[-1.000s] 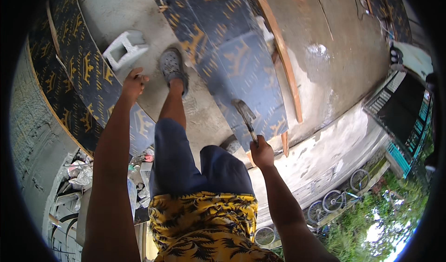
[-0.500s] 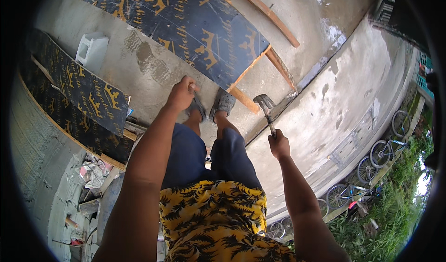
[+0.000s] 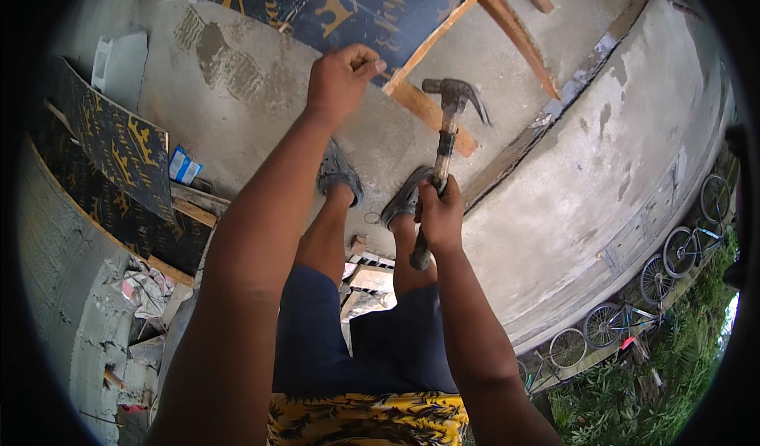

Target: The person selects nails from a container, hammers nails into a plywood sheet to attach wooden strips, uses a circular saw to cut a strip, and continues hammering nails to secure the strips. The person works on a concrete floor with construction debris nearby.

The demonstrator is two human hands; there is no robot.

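Observation:
My right hand (image 3: 441, 215) is closed round the handle of a claw hammer (image 3: 452, 117). The hammer's head points away from me, its claw to the right. My left hand (image 3: 342, 82) is at the near corner of a dark plywood panel (image 3: 340, 11) with gold crown prints. Its thumb and fingers are pinched together, and anything between them is too small to make out. Wooden battens edge the panel; one batten (image 3: 434, 118) sticks out from under its corner, close to the hammer head.
Another printed panel (image 3: 119, 137) lies on the left beside a white block (image 3: 119, 66) and a blue-and-white packet (image 3: 184, 166). Rubble and wood scraps (image 3: 146, 292) lie at lower left. A loose batten (image 3: 518, 42) is at the far right, and bicycles (image 3: 609, 323) line the wall's edge.
My left hand has moved forward and right to the panel's corner. The hammer has come left, nearer the corner, and turned in my right hand. My view has shifted, with the feet farther apart.

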